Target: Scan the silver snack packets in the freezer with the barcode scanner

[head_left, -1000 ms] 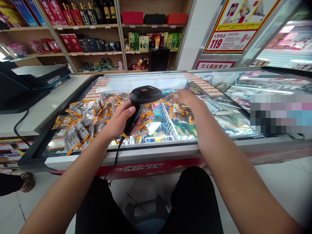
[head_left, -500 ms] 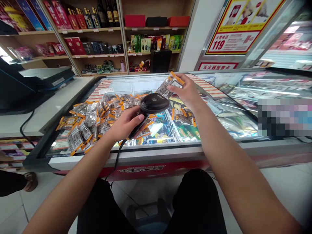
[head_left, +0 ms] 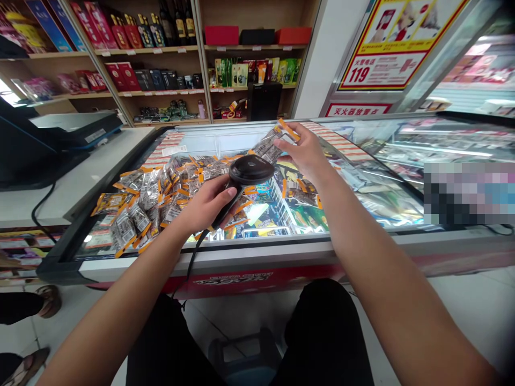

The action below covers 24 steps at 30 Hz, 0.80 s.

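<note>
A black corded barcode scanner is gripped by its handle in my left hand, its head turned toward the right. Between the fingers and thumb of my right hand is a small clear snack packet with orange ends, held tilted just beyond the scanner head. Many similar packets lie heaped on the glass top of the chest freezer, left of and behind my left hand. A few more packets rest under my right forearm. The scanner's head hides part of the held packet's lower end.
A counter with a dark machine stands at the left, a black cable hanging from it. Shelves of boxes and bottles line the back. Another person's feet show at the lower left. A stool is between my knees.
The scanner and the held packet have shifted slightly left, both still gripped. A second foot of the other person now shows at the lower left.
</note>
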Each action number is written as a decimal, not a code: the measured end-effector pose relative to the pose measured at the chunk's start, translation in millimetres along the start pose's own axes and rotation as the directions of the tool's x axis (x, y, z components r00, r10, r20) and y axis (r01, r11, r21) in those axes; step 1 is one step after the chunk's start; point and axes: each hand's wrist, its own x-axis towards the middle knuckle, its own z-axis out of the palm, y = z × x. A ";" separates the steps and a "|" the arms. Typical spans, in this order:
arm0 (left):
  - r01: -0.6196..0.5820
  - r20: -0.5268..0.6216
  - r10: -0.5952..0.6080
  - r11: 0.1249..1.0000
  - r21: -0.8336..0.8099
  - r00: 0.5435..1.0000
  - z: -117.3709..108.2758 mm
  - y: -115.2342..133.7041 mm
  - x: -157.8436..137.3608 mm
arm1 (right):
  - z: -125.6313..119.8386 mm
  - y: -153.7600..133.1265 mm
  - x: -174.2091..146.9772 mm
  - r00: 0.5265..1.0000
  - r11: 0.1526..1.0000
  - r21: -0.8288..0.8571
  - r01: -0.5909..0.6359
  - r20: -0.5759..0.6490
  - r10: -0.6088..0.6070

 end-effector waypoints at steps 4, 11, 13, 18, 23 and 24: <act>-0.009 -0.032 0.009 1.000 -0.008 0.999 -2.2 -2.9 0.4 | 11.7 17.8 5.0 0.993 0.987 -0.154 0.033 0.119 -0.015; -0.008 -0.050 0.008 1.000 0.001 0.999 -1.4 -2.5 0.6 | -31.0 25.7 6.6 0.972 0.793 -0.609 -0.027 0.169 0.162; -0.002 -0.053 0.002 1.000 0.003 0.999 -0.8 -2.0 0.5 | -55.9 23.1 4.4 0.934 0.712 -0.696 -0.087 0.191 0.300; 0.006 -0.050 -0.005 1.000 0.009 0.999 0.7 -0.5 0.8 | -83.1 17.1 -2.7 0.795 0.716 -0.698 -0.002 0.433 0.424; 0.008 -0.042 -0.007 1.000 0.016 0.999 -0.1 -0.7 0.5 | -76.9 27.0 -0.4 0.779 0.733 -0.678 0.050 0.486 0.396; 0.010 -0.044 -0.009 1.000 0.015 0.999 -0.4 -0.9 0.3 | -76.5 30.1 0.9 0.776 0.725 -0.688 0.032 0.474 0.416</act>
